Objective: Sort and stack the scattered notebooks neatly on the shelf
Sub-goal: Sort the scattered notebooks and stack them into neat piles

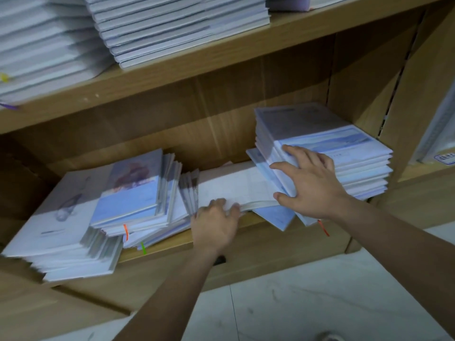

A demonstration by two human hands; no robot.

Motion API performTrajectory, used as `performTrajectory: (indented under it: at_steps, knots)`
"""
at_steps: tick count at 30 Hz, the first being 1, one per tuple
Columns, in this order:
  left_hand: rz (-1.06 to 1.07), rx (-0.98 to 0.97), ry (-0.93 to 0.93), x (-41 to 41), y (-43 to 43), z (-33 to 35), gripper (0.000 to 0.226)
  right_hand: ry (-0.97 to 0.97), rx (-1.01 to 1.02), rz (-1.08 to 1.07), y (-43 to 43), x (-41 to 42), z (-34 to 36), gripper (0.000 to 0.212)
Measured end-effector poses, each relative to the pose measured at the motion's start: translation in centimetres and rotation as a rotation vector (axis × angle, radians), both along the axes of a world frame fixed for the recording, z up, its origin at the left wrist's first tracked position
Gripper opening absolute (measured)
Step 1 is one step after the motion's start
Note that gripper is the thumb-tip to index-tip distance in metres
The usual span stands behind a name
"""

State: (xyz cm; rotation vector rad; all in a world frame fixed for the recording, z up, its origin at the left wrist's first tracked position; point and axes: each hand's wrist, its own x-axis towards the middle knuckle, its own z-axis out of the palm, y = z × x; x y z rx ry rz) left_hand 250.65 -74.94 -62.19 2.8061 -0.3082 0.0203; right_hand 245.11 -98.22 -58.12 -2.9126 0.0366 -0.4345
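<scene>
On the lower shelf [307, 239], the sprawled left pile [73, 217] lies at 9 o'clock and the squarer right stack [357, 168] at 3 o'clock. A flat white notebook [236, 185] bridges them, its long axis running 9 to 3, and its right end appears tucked under the stack. The left hand [216, 222] is nearer its free front edge and curls its fingers over that edge from 6 o'clock, while the right hand [310, 183] presses spread fingers against the stack's left flank, so the pull likely goes toward 6 o'clock.
</scene>
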Motion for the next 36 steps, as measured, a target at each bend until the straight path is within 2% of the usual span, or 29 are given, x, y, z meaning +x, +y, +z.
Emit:
performTrajectory:
  at_steps: [2, 6, 12, 20, 28, 33, 36]
  knots:
    - [0.029, -0.097, 0.003, 2.4, 0.6, 0.5, 0.054, -0.011, -0.005, 0.004, -0.2, -0.1, 0.0, 0.071]
    - [0.119, -0.087, 0.160, 4.6, -0.3, -0.9, 0.071, -0.025, -0.023, 0.011, -0.3, -0.1, -0.4, 0.072]
    - [0.309, -0.152, 0.046, 5.0, -1.5, -2.5, 0.081, -0.056, -0.021, 0.015, -0.4, 0.1, -0.8, 0.072]
    - [0.237, -0.111, -0.024, 4.5, -0.5, -2.3, 0.084, -0.070, -0.028, 0.045, -0.6, 0.0, -0.8, 0.072]
    - [0.267, -0.301, -0.030, 0.7, -0.4, -2.7, 0.084, -0.098, -0.035, 0.034, -0.2, 0.2, -0.7, 0.072]
    - [0.275, -0.364, -0.013, -2.0, 0.0, -2.8, 0.075, -0.165, -0.024, 0.041, -0.3, 0.5, -1.1, 0.068]
    - [0.229, -0.248, -0.068, 0.2, -0.5, -1.2, 0.071, -0.167, -0.035, 0.051, -0.5, 0.4, -1.1, 0.067]
